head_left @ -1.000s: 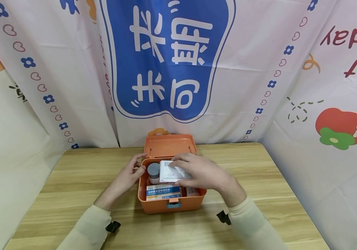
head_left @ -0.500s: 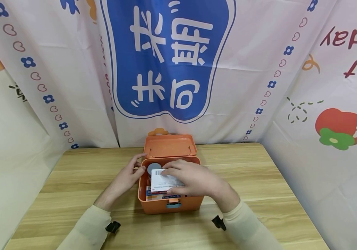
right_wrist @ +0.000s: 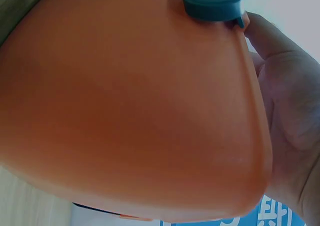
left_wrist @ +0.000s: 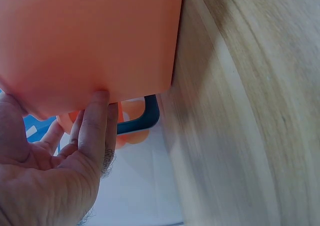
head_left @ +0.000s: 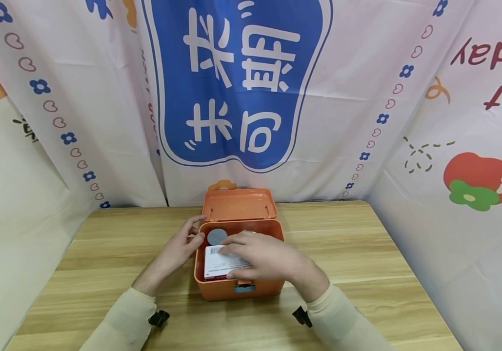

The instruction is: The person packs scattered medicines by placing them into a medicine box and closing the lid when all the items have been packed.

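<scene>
An orange plastic storage box (head_left: 218, 291) stands on the table with its lid (head_left: 239, 204) tipped back. My right hand (head_left: 272, 258) reaches over the box and holds a white medicine carton (head_left: 220, 264) at the front left inside it, thumb at the front and fingers across the top. Behind the carton shows the grey cap of a bottle (head_left: 217, 237). My left hand (head_left: 182, 247) rests against the box's left side, its thumb at the rim. In the left wrist view its fingers (left_wrist: 92, 128) lie fairly straight on the outer wall. The blue-and-white carton is hidden.
A blue-grey latch (head_left: 244, 287) sits on the box's front wall. The left wrist view shows a dark blue handle (left_wrist: 150, 113) beyond the box. Behind the wooden table (head_left: 136, 234) hangs a printed cloth (head_left: 343, 126), close to the raised lid.
My right hand has moved the white carton leftward and toward the box's front, down over the blue-and-white carton, which it now covers. My left hand has stayed in place.
</scene>
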Demonstrator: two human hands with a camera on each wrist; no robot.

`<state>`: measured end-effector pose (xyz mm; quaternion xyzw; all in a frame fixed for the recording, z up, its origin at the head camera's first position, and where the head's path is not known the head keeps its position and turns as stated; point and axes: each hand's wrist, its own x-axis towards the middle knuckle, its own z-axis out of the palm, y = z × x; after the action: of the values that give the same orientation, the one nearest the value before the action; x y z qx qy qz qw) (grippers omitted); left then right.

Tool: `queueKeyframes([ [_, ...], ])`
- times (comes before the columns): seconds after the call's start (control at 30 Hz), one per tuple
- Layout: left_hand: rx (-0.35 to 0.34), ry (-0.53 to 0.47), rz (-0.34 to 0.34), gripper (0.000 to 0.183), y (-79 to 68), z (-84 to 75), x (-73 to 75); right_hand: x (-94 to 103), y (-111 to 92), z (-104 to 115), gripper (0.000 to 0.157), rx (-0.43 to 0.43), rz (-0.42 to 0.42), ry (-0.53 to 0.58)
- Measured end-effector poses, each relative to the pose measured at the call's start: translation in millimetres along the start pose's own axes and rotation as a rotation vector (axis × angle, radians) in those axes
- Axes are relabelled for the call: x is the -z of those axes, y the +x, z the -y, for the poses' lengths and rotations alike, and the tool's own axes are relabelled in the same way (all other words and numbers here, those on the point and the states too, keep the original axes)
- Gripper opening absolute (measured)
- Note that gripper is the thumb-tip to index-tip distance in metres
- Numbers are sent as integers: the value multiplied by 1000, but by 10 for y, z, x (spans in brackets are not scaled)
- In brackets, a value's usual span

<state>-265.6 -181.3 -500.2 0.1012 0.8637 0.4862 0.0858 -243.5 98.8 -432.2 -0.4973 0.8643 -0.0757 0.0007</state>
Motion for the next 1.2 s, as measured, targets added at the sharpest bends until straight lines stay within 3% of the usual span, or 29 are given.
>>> queueKeyframes([
  [0.33, 6, 30, -7, 54, -10, -5, 0, -39, 58, 49, 58, 14, -2, -38],
  [0.87, -9, 11, 3, 54, -12, -7, 2, -91, 107, 11, 50, 36, 18, 66],
  [1.2, -7, 18, -1, 55, -11, -50, 31, 0, -20, -169, 52, -51, -5, 136],
])
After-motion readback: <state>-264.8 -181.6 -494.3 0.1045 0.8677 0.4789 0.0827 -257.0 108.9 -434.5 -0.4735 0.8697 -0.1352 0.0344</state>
